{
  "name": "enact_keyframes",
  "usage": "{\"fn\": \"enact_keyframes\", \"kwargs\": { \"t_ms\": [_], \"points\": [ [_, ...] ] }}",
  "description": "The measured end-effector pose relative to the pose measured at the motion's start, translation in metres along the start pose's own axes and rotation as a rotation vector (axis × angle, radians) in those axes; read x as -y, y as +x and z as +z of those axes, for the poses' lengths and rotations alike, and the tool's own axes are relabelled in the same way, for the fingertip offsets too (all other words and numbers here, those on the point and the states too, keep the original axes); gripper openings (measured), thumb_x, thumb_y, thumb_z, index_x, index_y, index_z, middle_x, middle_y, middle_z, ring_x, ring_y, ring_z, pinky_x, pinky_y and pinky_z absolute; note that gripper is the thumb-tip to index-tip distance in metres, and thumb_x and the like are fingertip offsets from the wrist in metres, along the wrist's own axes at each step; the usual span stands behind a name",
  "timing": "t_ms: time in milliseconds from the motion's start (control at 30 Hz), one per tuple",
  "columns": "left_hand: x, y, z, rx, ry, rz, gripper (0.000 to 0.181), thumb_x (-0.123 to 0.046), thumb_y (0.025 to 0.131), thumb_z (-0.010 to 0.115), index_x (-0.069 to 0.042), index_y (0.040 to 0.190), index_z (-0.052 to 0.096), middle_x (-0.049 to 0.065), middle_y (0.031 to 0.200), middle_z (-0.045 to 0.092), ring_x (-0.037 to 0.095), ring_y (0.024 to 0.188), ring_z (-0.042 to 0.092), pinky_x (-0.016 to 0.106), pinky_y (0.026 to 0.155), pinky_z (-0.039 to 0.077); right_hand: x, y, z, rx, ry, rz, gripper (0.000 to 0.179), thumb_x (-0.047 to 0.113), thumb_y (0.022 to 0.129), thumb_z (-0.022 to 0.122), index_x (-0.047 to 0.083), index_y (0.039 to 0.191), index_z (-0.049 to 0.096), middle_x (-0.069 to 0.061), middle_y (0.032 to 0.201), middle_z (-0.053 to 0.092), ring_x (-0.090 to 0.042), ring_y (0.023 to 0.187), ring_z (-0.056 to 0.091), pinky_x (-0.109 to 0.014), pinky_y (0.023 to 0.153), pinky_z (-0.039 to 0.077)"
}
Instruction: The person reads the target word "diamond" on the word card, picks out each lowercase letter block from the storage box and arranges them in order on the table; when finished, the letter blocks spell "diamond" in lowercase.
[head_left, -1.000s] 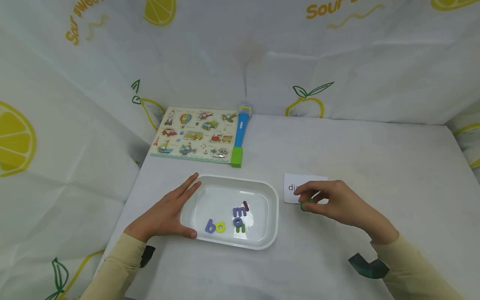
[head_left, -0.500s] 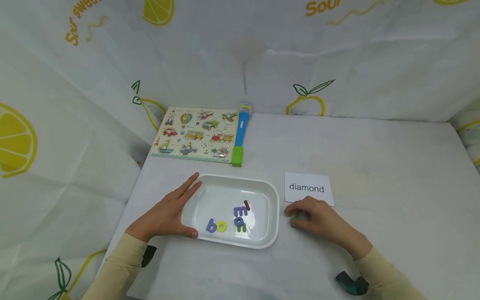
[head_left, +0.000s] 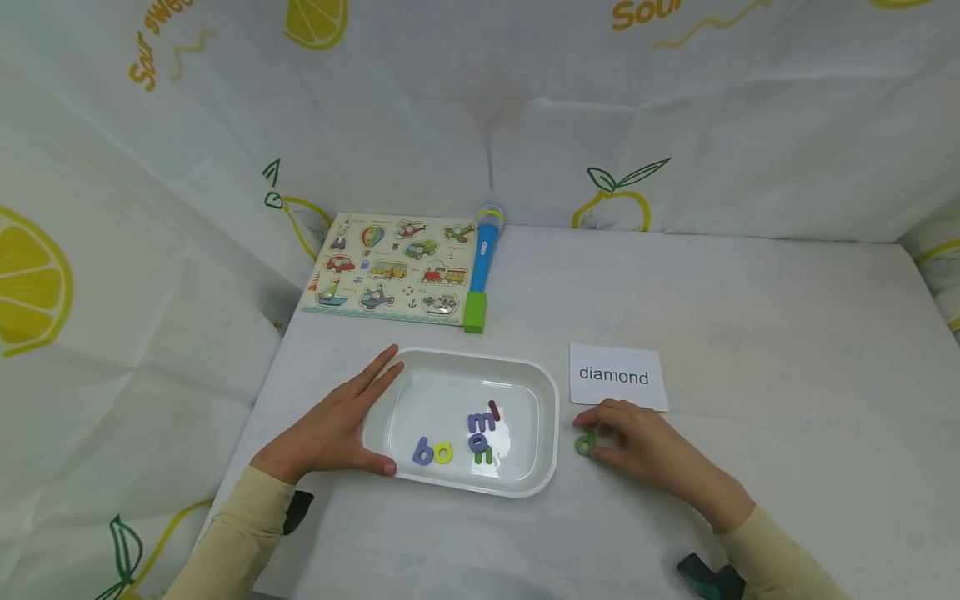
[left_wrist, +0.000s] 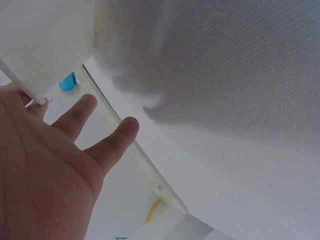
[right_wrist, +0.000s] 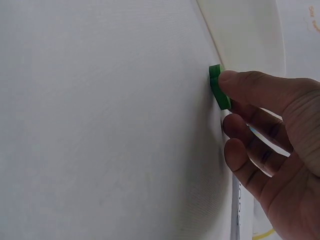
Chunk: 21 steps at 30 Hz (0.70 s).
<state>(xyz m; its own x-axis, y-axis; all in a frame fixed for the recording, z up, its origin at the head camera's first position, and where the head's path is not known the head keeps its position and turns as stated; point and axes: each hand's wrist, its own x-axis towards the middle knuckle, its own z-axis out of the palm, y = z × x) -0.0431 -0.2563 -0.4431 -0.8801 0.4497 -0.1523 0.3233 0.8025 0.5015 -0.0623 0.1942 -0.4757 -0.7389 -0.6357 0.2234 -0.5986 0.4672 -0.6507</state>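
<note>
My left hand (head_left: 333, 429) lies spread at the left end of a white tray (head_left: 536, 483), its fingers straight and its thumb along the near rim. In the left wrist view, outstretched fingers (left_wrist: 117, 140) show beside the tray's underside. Inside the tray lie a purple b (head_left: 422, 451), a yellow letter (head_left: 443, 452), a purple m (head_left: 481, 422), a purple ring-shaped letter (head_left: 477, 443), a green n (head_left: 487, 456) and a dark red stroke-shaped letter (head_left: 494, 410). Right of the tray, my right hand (head_left: 641, 442) pinches a green letter d (right_wrist: 220, 89) between thumb and forefinger, low at the tabletop.
Just beyond my right hand lies a white card (head_left: 615, 392) printed "diamond". At the back left are a wooden vehicle puzzle board (head_left: 390, 250) and a blue toy microphone (head_left: 483, 258) with a green base. A lemon-print cloth (head_left: 525, 133) hangs behind the white table (head_left: 787, 358).
My right hand has come down and left with the green letter, off the card to the table in front of it, uncovering the printed word. My left hand stays at the tray.
</note>
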Motion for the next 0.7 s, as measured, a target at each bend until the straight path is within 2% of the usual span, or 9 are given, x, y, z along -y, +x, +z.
{"fn": "enact_keyframes", "kwargs": {
  "t_ms": [433,700],
  "points": [
    [0.0001,-0.0019,0.0005,-0.003,-0.002,-0.005,0.138,-0.088,0.057,0.072,-0.017,0.164,0.021,-0.009,0.17,-0.002,0.034,0.147,0.031,0.06,0.108,0.039,0.007,0.0073,0.0067,0.024,0.0,-0.012,0.04,-0.001,0.076,0.086,0.013,0.111,0.074,0.007,0.106,0.069,-0.012,0.093,0.062,-0.026,0.083,0.05],
    [0.0014,-0.0003,0.002,-0.007,0.0,-0.005,0.138,-0.089,0.056,0.072,-0.018,0.164,0.021,-0.009,0.17,-0.002,0.035,0.146,0.033,0.061,0.107,0.039,0.0102,0.0102,-0.0009,0.018,-0.02,0.007,0.038,0.001,0.076,0.085,0.012,0.11,0.074,0.008,0.104,0.07,-0.011,0.091,0.061,-0.027,0.081,0.052]
  ]
}}
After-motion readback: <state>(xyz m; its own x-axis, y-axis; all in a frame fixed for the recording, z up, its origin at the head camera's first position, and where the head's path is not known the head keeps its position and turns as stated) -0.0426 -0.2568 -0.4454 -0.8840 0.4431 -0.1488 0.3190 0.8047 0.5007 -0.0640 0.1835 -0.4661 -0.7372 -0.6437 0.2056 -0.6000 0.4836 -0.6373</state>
